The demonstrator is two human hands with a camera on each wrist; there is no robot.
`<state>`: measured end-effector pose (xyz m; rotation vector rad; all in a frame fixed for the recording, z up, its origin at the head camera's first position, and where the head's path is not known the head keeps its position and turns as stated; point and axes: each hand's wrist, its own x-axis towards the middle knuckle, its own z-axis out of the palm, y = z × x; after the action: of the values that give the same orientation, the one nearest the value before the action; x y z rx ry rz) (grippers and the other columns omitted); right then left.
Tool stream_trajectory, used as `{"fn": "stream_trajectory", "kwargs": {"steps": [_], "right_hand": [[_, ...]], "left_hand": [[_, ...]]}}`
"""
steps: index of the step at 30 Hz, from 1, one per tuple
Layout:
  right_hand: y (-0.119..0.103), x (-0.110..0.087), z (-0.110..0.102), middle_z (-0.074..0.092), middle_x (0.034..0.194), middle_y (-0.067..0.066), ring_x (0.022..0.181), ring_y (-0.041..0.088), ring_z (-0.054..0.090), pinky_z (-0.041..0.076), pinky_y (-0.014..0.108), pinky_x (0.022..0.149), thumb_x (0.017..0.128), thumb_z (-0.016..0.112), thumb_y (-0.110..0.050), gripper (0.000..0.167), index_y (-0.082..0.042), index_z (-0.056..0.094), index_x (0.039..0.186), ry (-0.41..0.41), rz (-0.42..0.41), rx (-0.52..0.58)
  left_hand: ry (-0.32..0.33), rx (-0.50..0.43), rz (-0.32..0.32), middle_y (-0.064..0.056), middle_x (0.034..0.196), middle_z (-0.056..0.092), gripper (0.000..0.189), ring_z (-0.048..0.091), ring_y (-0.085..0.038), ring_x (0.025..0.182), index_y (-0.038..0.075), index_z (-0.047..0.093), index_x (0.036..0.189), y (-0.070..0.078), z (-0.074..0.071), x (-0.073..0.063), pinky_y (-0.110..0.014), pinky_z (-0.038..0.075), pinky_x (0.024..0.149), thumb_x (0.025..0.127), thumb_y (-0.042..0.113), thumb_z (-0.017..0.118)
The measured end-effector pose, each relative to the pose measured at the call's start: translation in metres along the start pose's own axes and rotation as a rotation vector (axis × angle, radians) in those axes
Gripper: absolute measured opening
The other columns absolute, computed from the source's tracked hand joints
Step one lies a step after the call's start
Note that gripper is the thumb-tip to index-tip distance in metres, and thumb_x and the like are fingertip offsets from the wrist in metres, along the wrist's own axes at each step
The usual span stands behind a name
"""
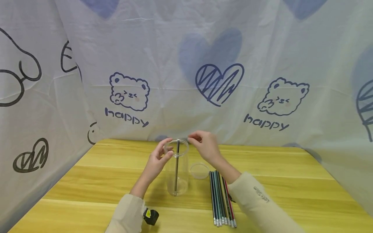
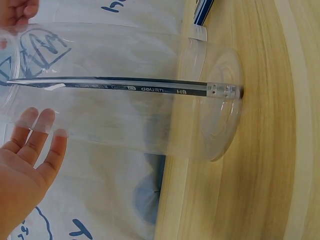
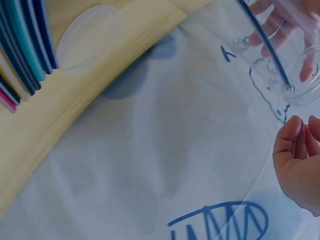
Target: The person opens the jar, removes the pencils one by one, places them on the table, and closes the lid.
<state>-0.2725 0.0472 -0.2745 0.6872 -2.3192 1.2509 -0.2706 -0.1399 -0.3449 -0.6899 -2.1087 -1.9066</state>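
A clear plastic jar (image 1: 182,171) stands upright and uncovered on the table. Inside it a dark pencil (image 1: 176,168) leans, its eraser end at the bottom and its tip near the rim. My left hand (image 1: 157,161) holds the jar near the top, thumb on the near side and fingers round the far side. In the left wrist view, fingertips of that hand (image 2: 30,155) touch the jar wall. Just right of the rim is my right hand (image 1: 205,145), fingers loosely bent, holding nothing visible. The right wrist view shows this hand (image 3: 300,160) apart from the jar.
A row of pencils (image 1: 220,197) lies right of the jar, eraser ends toward me. Behind them rests a round clear lid (image 1: 199,171). A small black object with a yellow mark (image 1: 151,216) is beside my left sleeve. A printed cloth (image 1: 175,81) hangs behind the table (image 1: 87,184).
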Motion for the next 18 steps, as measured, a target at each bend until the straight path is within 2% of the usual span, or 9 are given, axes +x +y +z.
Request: {"fn": "stream_trajectory", "kwargs": {"steps": [5,8,18], "right_hand": [[-0.009,0.004,0.01,0.065,0.078,0.008,0.065,0.015,0.057,0.048,0.022,0.058,0.079,0.067,-0.007,0.01,0.002,0.067,0.085,0.006,-0.094,-0.038],[-0.011,0.005,0.015,0.064,0.076,0.008,0.063,0.015,0.055,0.047,0.021,0.056,0.078,0.068,-0.008,0.014,0.002,0.067,0.086,-0.012,-0.118,-0.051],[-0.011,0.003,0.021,0.061,0.08,0.007,0.069,0.016,0.054,0.047,0.022,0.061,0.073,0.072,-0.007,0.019,0.001,0.067,0.089,-0.059,-0.046,-0.066]], "left_hand": [[-0.007,0.0,-0.002,-0.024,0.115,0.051,0.045,0.045,-0.035,0.113,0.011,0.038,0.133,0.0,-0.001,-0.001,-0.047,0.038,0.091,0.09,0.011,0.051],[-0.012,0.0,-0.004,-0.027,0.115,0.05,0.046,0.043,-0.038,0.114,0.011,0.037,0.133,0.0,-0.001,-0.001,-0.047,0.038,0.091,0.09,0.012,0.051],[-0.023,0.008,0.001,-0.029,0.107,0.05,0.045,0.042,-0.038,0.115,0.01,0.037,0.133,0.0,-0.001,0.0,-0.049,0.038,0.091,0.09,0.012,0.051]]}}
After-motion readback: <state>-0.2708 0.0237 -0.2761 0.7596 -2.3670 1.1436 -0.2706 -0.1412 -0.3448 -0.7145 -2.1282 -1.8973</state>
